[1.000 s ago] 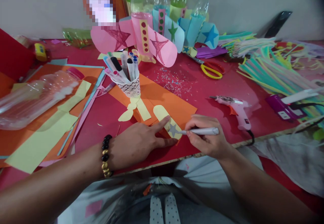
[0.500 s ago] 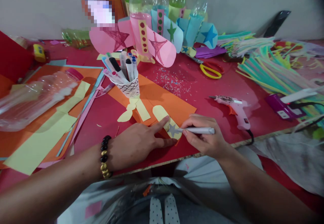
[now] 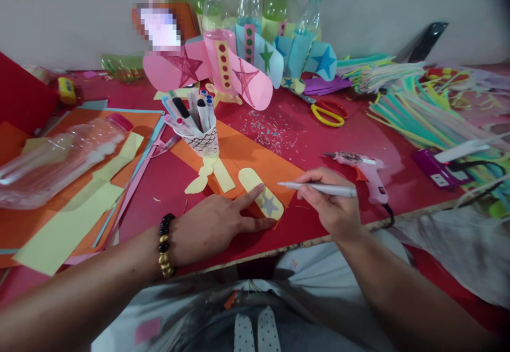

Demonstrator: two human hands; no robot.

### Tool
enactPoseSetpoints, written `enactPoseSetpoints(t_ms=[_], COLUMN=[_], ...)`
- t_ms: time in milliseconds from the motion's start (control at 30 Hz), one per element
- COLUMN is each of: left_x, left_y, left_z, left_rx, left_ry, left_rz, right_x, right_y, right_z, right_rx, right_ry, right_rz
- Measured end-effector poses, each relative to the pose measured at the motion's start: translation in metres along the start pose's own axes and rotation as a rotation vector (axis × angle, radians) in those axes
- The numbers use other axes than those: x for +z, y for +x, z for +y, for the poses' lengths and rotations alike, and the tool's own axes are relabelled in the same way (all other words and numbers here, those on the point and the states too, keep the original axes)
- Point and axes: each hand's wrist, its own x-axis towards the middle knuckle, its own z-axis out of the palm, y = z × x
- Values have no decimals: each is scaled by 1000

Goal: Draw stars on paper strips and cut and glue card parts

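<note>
In my right hand (image 3: 337, 211) is a grey marker (image 3: 332, 189), gripped between thumb and fingers, its tip raised off the paper and pointing left. My left hand (image 3: 213, 224) lies palm down with its index finger and thumb spread, pressing on a pale yellow rounded paper strip (image 3: 247, 177). A grey star (image 3: 270, 205) is coloured near the strip's lower end. Beneath the strip lies an orange sheet (image 3: 265, 150). Beyond my left hand stands a patterned cup (image 3: 205, 144) packed with markers, with cut yellow paper pieces (image 3: 223, 176) at its foot.
A pink glue gun (image 3: 368, 174) and a purple power socket (image 3: 438, 169) sit to the right. Scissors (image 3: 329, 116) lie behind. Bottle airplanes (image 3: 221, 54) line the back. On the left, a clear bottle (image 3: 59, 155) rests on coloured sheets; pastel strips (image 3: 430, 110) pile at the right.
My right hand has lifted the marker off the star and moved slightly right and up. My left hand keeps holding the yellow strip down. The head view has shifted slightly.
</note>
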Motion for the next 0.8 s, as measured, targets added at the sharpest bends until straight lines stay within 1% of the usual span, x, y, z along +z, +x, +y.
enactPoseSetpoints(t_ms=[33, 100, 267, 367, 433, 467, 567, 600, 633, 700, 800], left_x=[-3, -10, -26, -31, -32, -31, -19, -12, -4, 14, 35], left_y=[-1, -2, -2, -6, -12, -15, -28, -31, -34, -38, -40], left_z=[-1, -2, -7, -8, -6, -3, 11, 17, 24, 37, 55], left_rx=[-3, 1, 81, 61, -2, -58, -303, -373, -408, -396, -410], left_ry=[-25, -109, -380, -446, -484, -513, -630, -666, -707, -784, -834], left_rz=[-5, -20, -23, 43, 133, 190, 390, 453, 499, 592, 695], right_x=[0, 0, 0, 0, 0, 0, 1, 1, 2, 5, 10], right_y=[0, 1, 2, 3, 4, 4, 3, 1, -1, -6, -18], right_z=[1, 3, 7, 10, 10, 10, 9, 8, 6, 3, -3], right_rx=[-5, -24, -52, -52, -43, -37, -45, -56, -66, -63, 2], right_ry=[15, 45, 119, 147, 175, 195, 269, 293, 316, 369, 470], right_rz=[23, 25, 18, 31, 35, 35, 33, 34, 31, 9, -82])
